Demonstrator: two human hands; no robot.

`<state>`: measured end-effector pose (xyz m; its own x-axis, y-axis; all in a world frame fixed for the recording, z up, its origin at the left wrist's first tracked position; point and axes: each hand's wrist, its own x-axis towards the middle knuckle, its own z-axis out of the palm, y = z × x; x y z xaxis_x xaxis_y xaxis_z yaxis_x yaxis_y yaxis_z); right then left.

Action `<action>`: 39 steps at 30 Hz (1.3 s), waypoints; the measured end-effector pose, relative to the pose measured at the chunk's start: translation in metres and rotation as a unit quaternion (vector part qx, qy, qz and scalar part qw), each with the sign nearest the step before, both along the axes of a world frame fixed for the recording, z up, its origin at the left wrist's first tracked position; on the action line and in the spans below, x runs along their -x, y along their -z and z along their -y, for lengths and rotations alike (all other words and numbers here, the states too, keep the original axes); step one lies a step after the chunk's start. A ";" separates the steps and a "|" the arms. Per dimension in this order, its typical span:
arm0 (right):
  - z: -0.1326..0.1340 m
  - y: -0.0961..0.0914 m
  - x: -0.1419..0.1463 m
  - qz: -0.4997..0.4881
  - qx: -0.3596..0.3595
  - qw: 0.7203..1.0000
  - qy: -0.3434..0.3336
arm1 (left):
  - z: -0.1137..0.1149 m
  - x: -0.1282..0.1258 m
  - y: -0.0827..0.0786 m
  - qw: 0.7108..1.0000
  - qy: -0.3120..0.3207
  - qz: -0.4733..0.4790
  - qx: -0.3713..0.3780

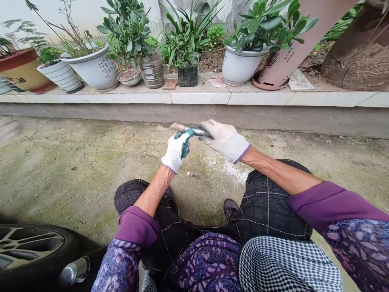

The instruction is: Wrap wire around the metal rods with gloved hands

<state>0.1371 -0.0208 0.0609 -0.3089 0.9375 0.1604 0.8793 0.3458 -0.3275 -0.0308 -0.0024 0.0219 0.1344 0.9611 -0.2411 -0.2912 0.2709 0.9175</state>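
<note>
Both of my hands wear white work gloves with purple cuffs and meet in front of my knees. My left hand (179, 148), green on the fingers, is closed around a stick-like tool (198, 131) with a wooden end pointing left and a shiny silvery middle. My right hand (225, 140) is closed over its right end, hiding that end. The tool lies nearly level, above the concrete ground. What kind of tool it is cannot be made out. Below the hands, a small whitish piece (190, 174) stands on the ground near scattered white powder (235, 172).
Ahead runs a tiled ledge (197, 98) with several potted plants, including a white pot (243, 65) and a tall pink pot (281, 61). A car wheel (33, 251) and a metal cup (74, 271) are at lower left. A checked cloth (288, 263) covers my lap's right side.
</note>
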 end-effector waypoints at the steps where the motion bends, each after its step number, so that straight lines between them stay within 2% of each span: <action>1: 0.001 -0.001 0.002 0.041 -0.013 0.999 0.005 | -0.001 -0.002 -0.002 1.000 -0.003 0.006 -0.003; 3: 0.001 -0.003 0.002 0.066 -0.022 0.998 0.013 | -0.002 -0.003 -0.007 1.000 -0.002 0.013 -0.017; 4: 0.001 -0.003 0.001 0.042 -0.021 0.999 0.012 | -0.002 -0.002 -0.010 1.000 0.002 0.014 -0.027; 6: 0.000 -0.004 -0.003 -0.071 0.027 0.997 -0.004 | 0.000 0.000 -0.016 0.999 0.013 0.013 -0.043; 7: 0.000 -0.004 -0.006 -0.152 0.086 0.984 -0.019 | 0.001 0.002 -0.018 0.999 0.019 0.012 -0.048; 8: 0.000 -0.004 -0.010 -0.233 0.169 0.957 -0.037 | 0.003 0.003 -0.020 0.999 0.026 0.008 -0.046; 10: -0.001 -0.005 -0.016 -0.354 0.348 0.865 -0.076 | 0.005 0.005 -0.021 0.999 0.040 -0.006 -0.033; 11: -0.001 -0.004 -0.018 -0.383 0.413 0.821 -0.091 | 0.006 0.006 -0.021 0.999 0.042 -0.015 -0.025; 12: -0.002 -0.003 -0.019 -0.397 0.446 0.796 -0.100 | 0.006 0.005 -0.020 0.999 0.038 -0.023 -0.016; 13: -0.002 -0.002 -0.019 -0.400 0.446 0.795 -0.099 | 0.006 0.003 -0.019 0.999 0.028 -0.031 -0.008; 14: -0.003 0.000 -0.017 -0.392 0.412 0.817 -0.089 | 0.005 0.001 -0.017 0.999 0.015 -0.036 -0.002; 17: -0.005 0.005 -0.006 -0.292 0.197 0.935 -0.031 | 0.001 -0.006 -0.014 0.999 -0.020 -0.040 0.015; 18: -0.006 0.006 -0.003 -0.242 0.129 0.962 -0.015 | 0.000 -0.008 -0.014 0.999 -0.024 -0.037 0.019; 20: -0.007 0.005 0.000 -0.164 0.048 0.985 -0.001 | -0.002 -0.009 -0.016 0.999 -0.023 -0.032 0.012; 22: -0.008 0.002 0.001 -0.147 0.038 0.988 0.002 | -0.001 -0.006 -0.019 0.999 0.002 -0.032 -0.018; 24: -0.009 0.000 -0.001 -0.176 0.064 0.982 0.010 | 0.001 -0.001 -0.021 0.997 0.047 -0.036 -0.055; 26: -0.010 -0.003 -0.003 -0.243 0.128 0.961 0.031 | 0.005 0.005 -0.021 0.993 0.067 -0.043 -0.083; 29: -0.009 -0.008 -0.005 -0.359 0.230 0.902 0.067 | 0.011 0.010 -0.019 0.989 0.047 -0.085 -0.110; 32: -0.005 -0.015 -0.007 -0.418 0.283 0.859 0.083 | 0.015 0.012 -0.018 0.984 0.053 -0.126 -0.112; 36: 0.005 -0.022 -0.012 -0.458 0.332 0.823 0.050 | 0.014 0.013 -0.018 0.984 0.067 -0.127 -0.101; 39: 0.013 -0.023 -0.020 -0.455 0.388 0.801 0.012 | 0.009 0.015 -0.015 0.979 0.064 -0.164 -0.104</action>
<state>0.1575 -0.0334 0.0837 -0.3764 0.8676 -0.3249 0.1567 -0.2860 -0.9453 -0.0456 -0.0118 0.0374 0.2051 0.9744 -0.0924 0.0532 0.0832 0.9951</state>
